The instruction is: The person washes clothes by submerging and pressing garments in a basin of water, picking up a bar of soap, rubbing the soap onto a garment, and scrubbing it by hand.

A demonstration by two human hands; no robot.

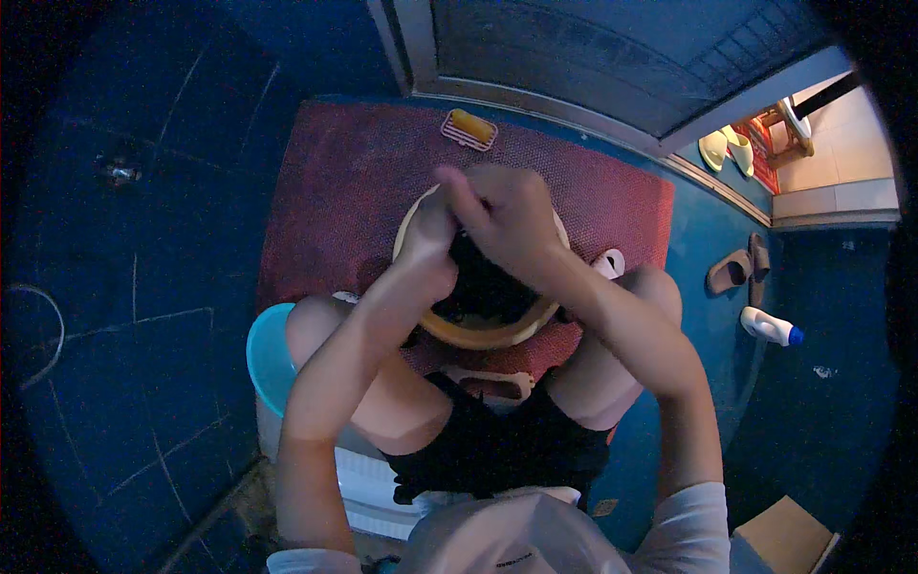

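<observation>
A round, cream-coloured basin (482, 337) stands on the red textured mat between my spread knees. Dark, almost black contents fill it; they look like wet cloth (491, 287), but the dim light leaves this unsure. My left hand (429, 233) and my right hand (505, 212) meet over the basin's far side, pressed against each other. The right thumb sticks out towards the left, and the right fingers are curled. Whether either hand grips anything is hidden by the hands themselves.
A yellow soap bar (472, 126) lies on a pink slatted dish (485, 142) at the far part of the mat (344, 172). A turquoise basin (267, 359) is by my left knee. Right of the mat are brown slippers (730, 271) and a white bottle (767, 326). A framed door (538, 107) stands ahead.
</observation>
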